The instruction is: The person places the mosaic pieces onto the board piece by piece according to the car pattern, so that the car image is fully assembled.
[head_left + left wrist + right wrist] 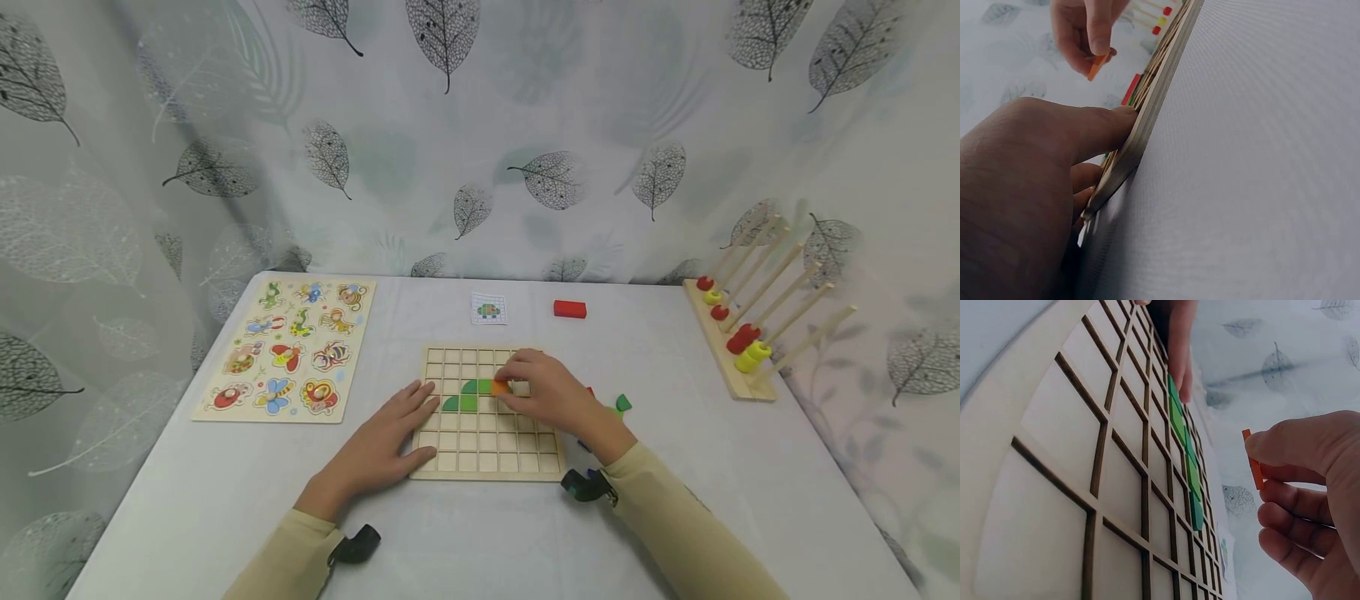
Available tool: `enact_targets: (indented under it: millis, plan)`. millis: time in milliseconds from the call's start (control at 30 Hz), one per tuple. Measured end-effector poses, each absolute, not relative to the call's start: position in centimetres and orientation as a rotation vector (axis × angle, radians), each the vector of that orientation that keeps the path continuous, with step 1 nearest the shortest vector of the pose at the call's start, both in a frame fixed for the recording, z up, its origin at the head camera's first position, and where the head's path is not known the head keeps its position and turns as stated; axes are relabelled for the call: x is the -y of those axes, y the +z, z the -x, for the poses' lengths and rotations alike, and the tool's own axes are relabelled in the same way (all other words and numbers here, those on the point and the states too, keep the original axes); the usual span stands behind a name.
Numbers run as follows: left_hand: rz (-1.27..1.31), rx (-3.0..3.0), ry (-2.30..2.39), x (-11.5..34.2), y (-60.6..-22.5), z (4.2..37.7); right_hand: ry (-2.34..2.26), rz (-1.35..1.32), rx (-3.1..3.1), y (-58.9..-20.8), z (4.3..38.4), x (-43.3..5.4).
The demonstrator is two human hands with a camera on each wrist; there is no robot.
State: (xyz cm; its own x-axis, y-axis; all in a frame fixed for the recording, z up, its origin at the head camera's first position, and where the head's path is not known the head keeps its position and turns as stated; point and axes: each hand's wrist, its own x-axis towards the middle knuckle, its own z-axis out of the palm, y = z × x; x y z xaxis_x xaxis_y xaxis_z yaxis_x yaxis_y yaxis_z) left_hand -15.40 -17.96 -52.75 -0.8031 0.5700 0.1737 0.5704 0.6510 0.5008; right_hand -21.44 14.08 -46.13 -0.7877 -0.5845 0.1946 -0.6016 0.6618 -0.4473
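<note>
A square wooden grid board (467,461) lies on the table, with several green tiles (468,404) set in its cells. Between thumb and fingertips, my right hand (551,392) pinches a thin orange tile (1253,464). In the right wrist view that tile is held apart from the board, beyond the row of green tiles (1192,475). My left hand (378,442) rests at the board's left edge with its fingers extended over the rim. The left thumb (1107,128) lies against the board's edge in the left wrist view. Some cells are hidden under the right hand.
Loose coloured tiles (623,403) lie right of the board, partly hidden by the right forearm. Behind it are a small picture card (489,310) and a red block (570,309). An insect puzzle board (225,414) lies left; a peg stand with beads (752,388) stands right.
</note>
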Motion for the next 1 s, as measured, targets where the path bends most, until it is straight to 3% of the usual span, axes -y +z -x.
enact_targets:
  millis: [1000]
  plan:
    - [0.981, 2.848, -0.872, 17.9, -52.7, 15.4, 0.7, -0.961, 2.953, -48.2, 21.1, -12.2]
